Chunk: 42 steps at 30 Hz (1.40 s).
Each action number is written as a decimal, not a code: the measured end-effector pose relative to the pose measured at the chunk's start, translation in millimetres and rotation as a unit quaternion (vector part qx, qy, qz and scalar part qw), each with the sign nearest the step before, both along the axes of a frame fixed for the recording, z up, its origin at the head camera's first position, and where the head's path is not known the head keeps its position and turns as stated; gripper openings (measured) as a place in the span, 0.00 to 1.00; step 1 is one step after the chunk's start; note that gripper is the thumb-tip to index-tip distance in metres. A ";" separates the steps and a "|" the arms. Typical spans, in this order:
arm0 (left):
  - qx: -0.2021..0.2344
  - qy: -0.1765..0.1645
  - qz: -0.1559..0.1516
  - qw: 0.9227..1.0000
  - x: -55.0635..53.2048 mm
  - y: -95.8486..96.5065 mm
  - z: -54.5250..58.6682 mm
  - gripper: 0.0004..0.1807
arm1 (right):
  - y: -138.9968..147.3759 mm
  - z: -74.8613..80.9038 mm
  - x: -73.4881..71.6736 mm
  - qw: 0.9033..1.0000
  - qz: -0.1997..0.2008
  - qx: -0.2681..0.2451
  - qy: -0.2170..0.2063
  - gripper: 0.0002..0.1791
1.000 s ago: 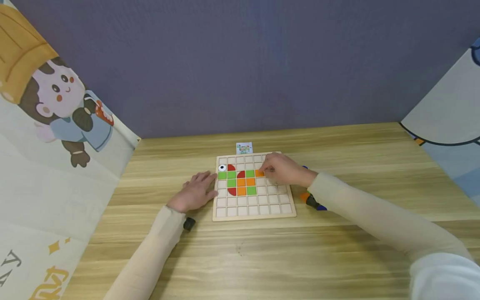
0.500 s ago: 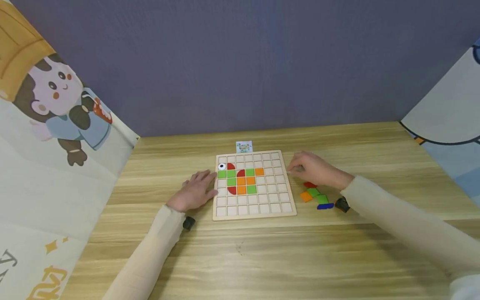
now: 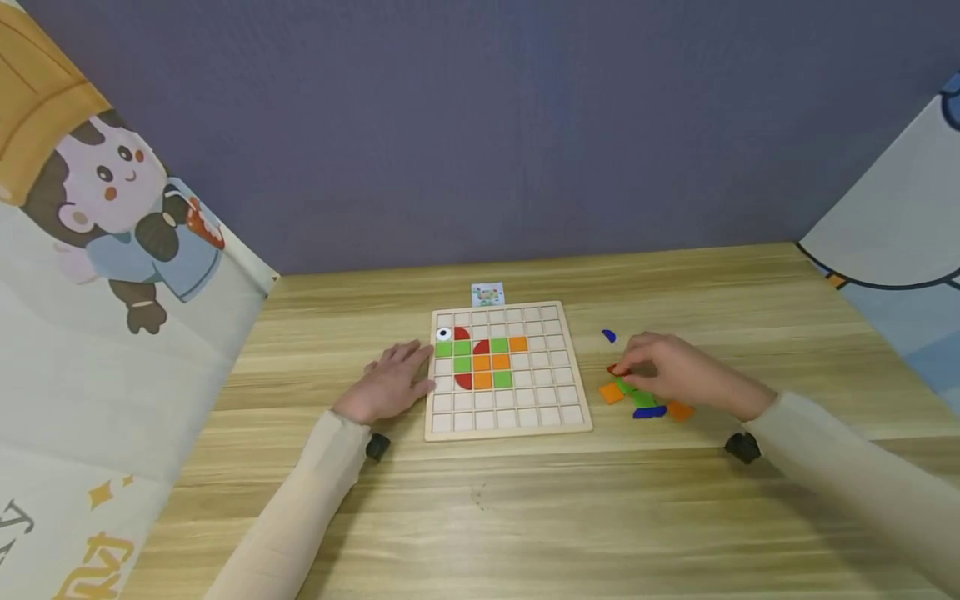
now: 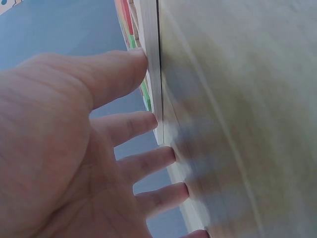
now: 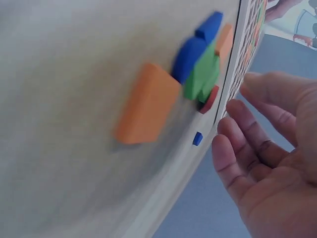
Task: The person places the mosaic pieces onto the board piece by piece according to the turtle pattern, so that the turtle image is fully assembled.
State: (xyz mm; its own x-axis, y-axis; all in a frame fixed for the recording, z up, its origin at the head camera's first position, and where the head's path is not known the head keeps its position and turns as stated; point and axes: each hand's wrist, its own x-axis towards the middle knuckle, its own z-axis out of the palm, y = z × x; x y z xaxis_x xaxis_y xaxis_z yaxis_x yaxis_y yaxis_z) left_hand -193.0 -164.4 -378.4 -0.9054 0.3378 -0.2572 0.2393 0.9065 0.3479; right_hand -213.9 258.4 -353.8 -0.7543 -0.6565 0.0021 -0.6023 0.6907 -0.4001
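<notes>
A wooden grid board (image 3: 510,423) lies on the table, with several green, orange and red tiles and a round eye tile (image 3: 444,333) set in its cells. My left hand (image 3: 386,385) rests spread at the board's left side, thumb and fingertips at its edge. Right of the board, my right hand (image 3: 667,371) hovers over a loose pile, fingertips by a red tile (image 5: 209,100). In the right wrist view its fingers are loosely bent, with nothing visible between them. The pile also has green tiles (image 5: 202,74), blue pieces (image 3: 649,412) and orange square tiles (image 5: 148,106).
A small picture card (image 3: 487,294) lies against the board's far edge. One blue half-round piece (image 3: 609,336) sits apart from the pile, farther back. A dark wall (image 3: 525,150) rises behind the wooden table (image 3: 480,517). Printed panels stand at both sides.
My right hand has left the orange tile in the board's upper row and moved right to the loose pile, uncovering that tile and the pieces. My left hand has stayed put.
</notes>
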 end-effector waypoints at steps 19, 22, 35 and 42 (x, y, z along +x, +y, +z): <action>0.000 0.000 0.000 1.000 0.8 0.2 -1.8 0.35 | 13.7 -17.9 23.3 0.999 0.005 -0.031 0.035 0.13; -0.001 0.002 -0.001 1.000 0.3 -0.2 -2.2 0.35 | 13.8 -18.6 21.3 0.999 -0.007 -0.022 0.038 0.13; 0.001 0.002 0.001 1.000 1.2 -0.8 -0.6 0.35 | 7.1 -15.8 9.1 0.999 -0.045 -0.001 0.018 0.16; -0.002 0.004 0.002 1.000 0.1 -0.3 -1.0 0.35 | 4.8 -13.6 10.9 0.998 -0.057 0.007 0.008 0.12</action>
State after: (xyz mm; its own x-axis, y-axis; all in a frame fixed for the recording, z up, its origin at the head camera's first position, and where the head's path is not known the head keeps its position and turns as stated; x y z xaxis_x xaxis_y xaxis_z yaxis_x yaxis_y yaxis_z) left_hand -193.0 -164.6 -379.4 -0.9084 0.3337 -0.2518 0.2385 0.9084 0.3433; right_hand -203.0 263.2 -367.4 -0.8245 -0.5659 0.0058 -0.5252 0.7613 -0.3803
